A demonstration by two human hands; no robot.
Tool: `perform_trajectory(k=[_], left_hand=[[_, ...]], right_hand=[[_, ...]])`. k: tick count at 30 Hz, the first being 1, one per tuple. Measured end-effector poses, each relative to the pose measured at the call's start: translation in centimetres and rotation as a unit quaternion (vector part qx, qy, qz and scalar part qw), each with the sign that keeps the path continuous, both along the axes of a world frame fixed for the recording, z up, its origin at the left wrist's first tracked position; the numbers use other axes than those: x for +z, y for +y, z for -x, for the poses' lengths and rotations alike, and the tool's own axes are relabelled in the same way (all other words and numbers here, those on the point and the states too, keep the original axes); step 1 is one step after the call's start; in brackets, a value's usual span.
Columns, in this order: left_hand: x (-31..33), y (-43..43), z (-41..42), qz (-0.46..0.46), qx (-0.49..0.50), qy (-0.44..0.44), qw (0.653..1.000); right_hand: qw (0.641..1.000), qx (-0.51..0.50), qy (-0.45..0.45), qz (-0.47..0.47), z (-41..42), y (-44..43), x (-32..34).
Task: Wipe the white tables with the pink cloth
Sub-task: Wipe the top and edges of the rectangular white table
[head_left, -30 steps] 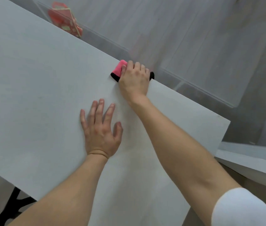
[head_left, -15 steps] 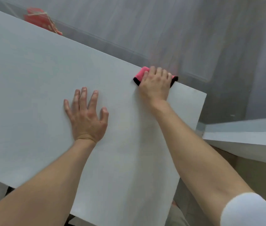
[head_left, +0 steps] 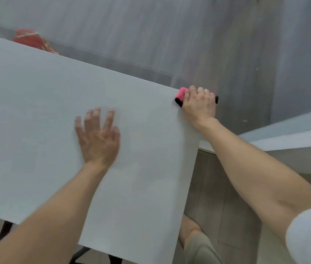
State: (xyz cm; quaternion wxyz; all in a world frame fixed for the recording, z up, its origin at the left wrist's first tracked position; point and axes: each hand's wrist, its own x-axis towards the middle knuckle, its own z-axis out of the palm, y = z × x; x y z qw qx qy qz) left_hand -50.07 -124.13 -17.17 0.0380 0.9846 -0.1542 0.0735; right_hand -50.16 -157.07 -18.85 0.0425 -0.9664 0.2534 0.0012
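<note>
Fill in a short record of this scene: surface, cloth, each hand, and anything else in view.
surface: white table
cloth: pink cloth, black-edged, at the table's far right corner
right hand: grips the cloth, fingers curled over it
left hand: flat on the table, fingers spread, blurred
else: red object beyond the far edge; second white table at right

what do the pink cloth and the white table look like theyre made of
The pink cloth: soft matte fabric, maybe microfibre, black-trimmed; it bulges rounded beside the right hand. The white table: smooth matte board, probably laminate or painted wood; flat, thin-edged, no grain showing.
</note>
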Motion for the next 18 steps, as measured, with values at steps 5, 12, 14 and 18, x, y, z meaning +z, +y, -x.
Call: perform_trajectory(k=[5, 12, 14, 18], left_hand=[[-0.9, -7.1, 4.4, 0.055, -0.143, 0.022, 0.988], [-1.8, -7.4, 4.4, 0.084, -0.122, 0.015, 0.989], [-1.7, -7.5, 4.2, 0.089, -0.131, 0.025, 0.987], [-1.7, -7.3, 4.2, 0.086, -0.121, 0.034, 0.988]], right_hand=[[0.997, 0.075, 0.008, -0.036, -5.7, 7.0, 0.1], [0.994, 0.088, -0.041, -0.041, -1.8, 1.5, -1.1], [0.996, 0.064, -0.050, -0.026, 1.4, -1.9, -0.6], [0.998, 0.045, -0.040, -0.011, -0.2, 0.8, -1.0]])
